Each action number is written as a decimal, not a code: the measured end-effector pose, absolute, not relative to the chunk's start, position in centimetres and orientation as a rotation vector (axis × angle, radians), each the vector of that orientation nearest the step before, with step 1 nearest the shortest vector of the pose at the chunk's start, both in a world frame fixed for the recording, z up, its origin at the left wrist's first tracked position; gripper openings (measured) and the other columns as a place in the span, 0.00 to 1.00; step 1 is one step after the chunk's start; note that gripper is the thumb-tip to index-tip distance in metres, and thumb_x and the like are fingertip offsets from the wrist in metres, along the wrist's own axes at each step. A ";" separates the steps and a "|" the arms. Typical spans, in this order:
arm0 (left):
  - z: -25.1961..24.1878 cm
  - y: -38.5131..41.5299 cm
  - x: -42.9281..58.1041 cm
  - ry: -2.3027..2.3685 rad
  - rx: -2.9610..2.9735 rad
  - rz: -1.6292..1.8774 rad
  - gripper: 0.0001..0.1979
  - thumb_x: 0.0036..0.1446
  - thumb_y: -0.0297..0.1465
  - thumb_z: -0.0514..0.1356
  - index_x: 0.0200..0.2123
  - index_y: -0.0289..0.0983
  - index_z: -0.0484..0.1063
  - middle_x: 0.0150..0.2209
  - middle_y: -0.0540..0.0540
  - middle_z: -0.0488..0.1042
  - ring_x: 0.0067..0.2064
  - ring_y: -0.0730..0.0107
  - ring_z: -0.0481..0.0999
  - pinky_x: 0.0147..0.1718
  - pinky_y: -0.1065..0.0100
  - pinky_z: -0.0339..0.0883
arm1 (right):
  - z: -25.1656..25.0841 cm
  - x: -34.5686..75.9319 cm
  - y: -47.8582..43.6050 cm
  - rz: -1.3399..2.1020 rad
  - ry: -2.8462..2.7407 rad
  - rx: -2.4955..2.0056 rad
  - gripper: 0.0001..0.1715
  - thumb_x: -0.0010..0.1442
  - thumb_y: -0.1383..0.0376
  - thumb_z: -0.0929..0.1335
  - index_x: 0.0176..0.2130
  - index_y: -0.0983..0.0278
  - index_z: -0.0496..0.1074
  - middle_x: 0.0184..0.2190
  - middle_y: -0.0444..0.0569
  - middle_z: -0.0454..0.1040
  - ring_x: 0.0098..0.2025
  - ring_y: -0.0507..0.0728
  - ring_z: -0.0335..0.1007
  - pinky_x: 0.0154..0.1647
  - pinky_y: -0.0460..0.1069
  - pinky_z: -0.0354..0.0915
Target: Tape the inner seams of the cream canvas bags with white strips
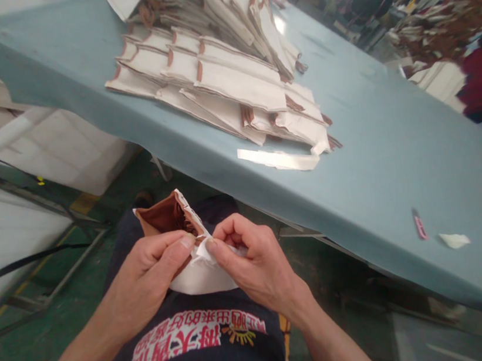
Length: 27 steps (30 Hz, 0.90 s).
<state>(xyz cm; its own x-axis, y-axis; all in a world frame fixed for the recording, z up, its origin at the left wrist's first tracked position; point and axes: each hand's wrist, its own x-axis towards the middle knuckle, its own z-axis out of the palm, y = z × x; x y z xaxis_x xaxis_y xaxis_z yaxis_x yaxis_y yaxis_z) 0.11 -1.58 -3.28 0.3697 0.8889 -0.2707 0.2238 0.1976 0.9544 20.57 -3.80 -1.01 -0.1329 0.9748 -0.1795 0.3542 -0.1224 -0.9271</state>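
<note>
A white fabric piece (pixel 204 277) with a brown lining lies over my lap, its brown inside facing up at the left. My left hand (pixel 158 262) pinches its edge between thumb and index finger. Just to the right, my right hand (pixel 248 253) pinches a crumpled white bit at the same edge, the fingertips of both hands nearly touching. What exactly lies between the fingertips is too small to tell.
A blue-covered table (pixel 370 187) slants across the view, bearing stacked white and brown fabric pieces (pixel 237 80), a white strip (pixel 278 159), a pink tool (pixel 420 227) and a white scrap (pixel 454 240). Metal frames (pixel 64 286) stand at left.
</note>
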 end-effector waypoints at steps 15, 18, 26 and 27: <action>-2.6 -1.6 0.3 1.123 1.329 0.639 0.26 0.70 0.49 0.59 0.22 0.41 0.67 0.21 0.55 0.62 0.23 0.73 0.58 0.19 0.72 0.54 | -0.7 20.8 -3.2 1.322 -1.564 -1.516 0.13 0.70 0.54 0.71 0.37 0.59 0.72 0.25 0.39 0.73 0.26 0.50 0.64 0.28 0.47 0.57; -2.3 -1.6 0.4 1.144 1.328 0.649 0.26 0.70 0.48 0.58 0.22 0.41 0.67 0.21 0.55 0.62 0.24 0.73 0.59 0.20 0.73 0.55 | -0.8 20.9 -3.0 1.265 -1.616 -1.489 0.13 0.70 0.54 0.70 0.37 0.59 0.72 0.26 0.40 0.73 0.27 0.51 0.66 0.30 0.47 0.58; -2.5 -1.5 0.7 1.176 1.324 0.686 0.25 0.68 0.49 0.60 0.22 0.41 0.67 0.21 0.54 0.63 0.24 0.71 0.59 0.20 0.72 0.56 | -0.9 21.0 -2.8 1.121 -1.773 -1.472 0.11 0.72 0.57 0.69 0.37 0.58 0.72 0.29 0.42 0.77 0.29 0.52 0.68 0.33 0.47 0.61; -2.6 -1.6 0.7 1.167 1.305 0.684 0.25 0.68 0.50 0.60 0.23 0.41 0.70 0.21 0.54 0.64 0.24 0.71 0.61 0.20 0.72 0.57 | -0.9 21.0 -2.8 1.104 -1.787 -1.469 0.11 0.72 0.57 0.69 0.37 0.58 0.73 0.30 0.42 0.77 0.29 0.52 0.67 0.33 0.47 0.61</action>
